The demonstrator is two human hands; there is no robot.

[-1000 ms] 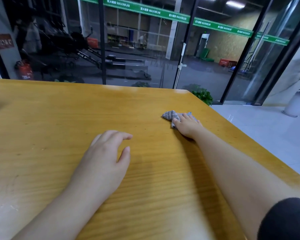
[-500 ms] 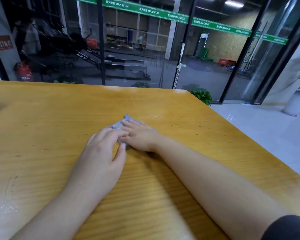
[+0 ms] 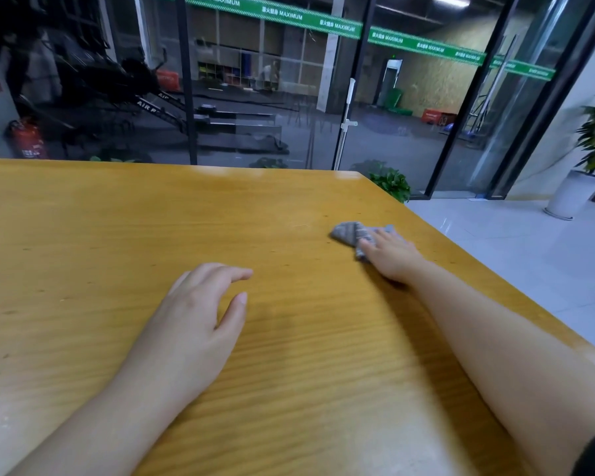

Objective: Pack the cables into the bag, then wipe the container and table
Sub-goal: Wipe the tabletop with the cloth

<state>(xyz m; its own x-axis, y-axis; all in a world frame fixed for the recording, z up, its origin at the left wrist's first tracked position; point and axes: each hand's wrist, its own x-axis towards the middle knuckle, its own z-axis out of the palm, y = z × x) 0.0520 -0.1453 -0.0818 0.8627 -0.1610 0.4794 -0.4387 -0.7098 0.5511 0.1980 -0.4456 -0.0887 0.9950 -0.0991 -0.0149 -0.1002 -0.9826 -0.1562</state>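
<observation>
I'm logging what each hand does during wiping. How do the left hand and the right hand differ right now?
The right hand presses on the grey cloth; the left hand has nothing under it but the table. The right hand is stretched far out near the table's right edge; the left hand lies nearer the body, mid-table. Both are palm down with relaxed fingers.

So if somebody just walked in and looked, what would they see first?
Probably the big yellow wooden table filling most of the view, with two bare arms stretched across it. The right hand presses a small grey cloth flat near the table's right edge, while the left hand rests on the wood nearer the middle. Behind the table stands a dark glass wall with a green banner along the top.
</observation>
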